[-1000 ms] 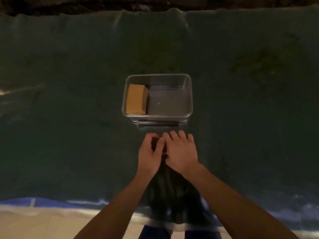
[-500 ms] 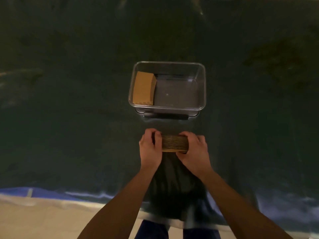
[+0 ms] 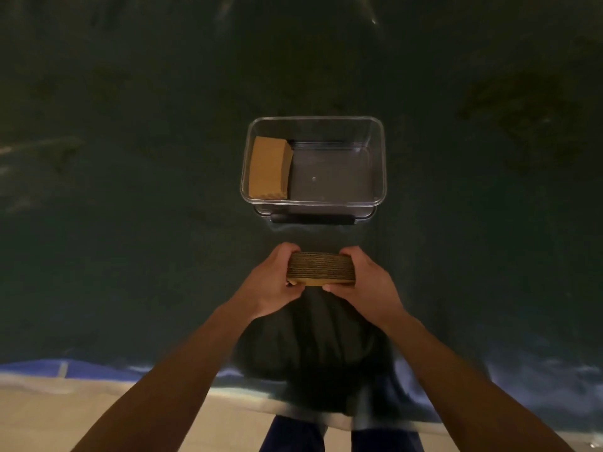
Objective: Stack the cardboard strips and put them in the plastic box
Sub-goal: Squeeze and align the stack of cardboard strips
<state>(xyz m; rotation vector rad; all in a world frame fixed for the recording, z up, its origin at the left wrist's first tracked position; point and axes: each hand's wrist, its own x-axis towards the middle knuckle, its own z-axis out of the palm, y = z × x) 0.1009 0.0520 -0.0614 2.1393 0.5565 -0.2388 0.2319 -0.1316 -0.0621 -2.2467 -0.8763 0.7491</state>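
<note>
A stack of brown cardboard strips (image 3: 321, 269) is held between both hands, its layered edge facing me, just in front of the clear plastic box (image 3: 378, 171). My left hand (image 3: 270, 282) grips the stack's left end and my right hand (image 3: 362, 282) grips its right end. Inside the box, another stack of cardboard strips (image 3: 269, 168) lies against the left wall; the rest of the box floor is bare.
Everything rests on a dark green cloth (image 3: 130, 190) that covers the surface. The cloth's near edge, with a blue border (image 3: 81, 370), runs across the bottom, and pale floor (image 3: 49, 415) lies below it. The scene is dim.
A second ago both hands lay together flat on the cloth. Now they are apart, gripping the stack by its ends, with its layered edge in view.
</note>
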